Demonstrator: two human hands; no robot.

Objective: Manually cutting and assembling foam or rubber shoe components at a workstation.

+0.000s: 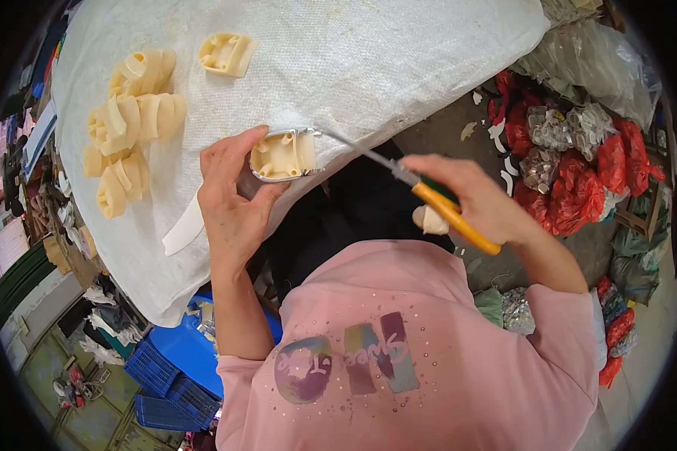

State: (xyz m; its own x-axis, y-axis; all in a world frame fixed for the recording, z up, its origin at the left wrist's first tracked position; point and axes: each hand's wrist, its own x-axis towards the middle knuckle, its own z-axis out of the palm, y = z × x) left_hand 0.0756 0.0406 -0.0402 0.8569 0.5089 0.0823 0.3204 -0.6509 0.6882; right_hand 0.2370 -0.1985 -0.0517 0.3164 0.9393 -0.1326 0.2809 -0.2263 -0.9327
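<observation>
My left hand (233, 192) grips a cream plastic shell (282, 156) between thumb and fingers, near the edge of the cloth-covered table. A shiny silver band runs around the shell's edge, and small posts stand inside it. In my right hand (481, 203) is a slim tool (451, 218) with a yellow-orange handle, a metal collar and a long thin metal shaft. The shaft's tip is at the shell's upper right corner; whether it touches is unclear. Something pale (434, 220) covers a finger of my right hand. Beside my left wrist lies a white strip (184, 231).
Several similar cream shells (128, 124) cluster at the table's left, with a single shell (227, 54) farther back. White woven cloth (338, 60) covers the table. Red plastic bags (572, 180) and clear bags lie on the floor at right. Blue crates (177, 398) stand at lower left.
</observation>
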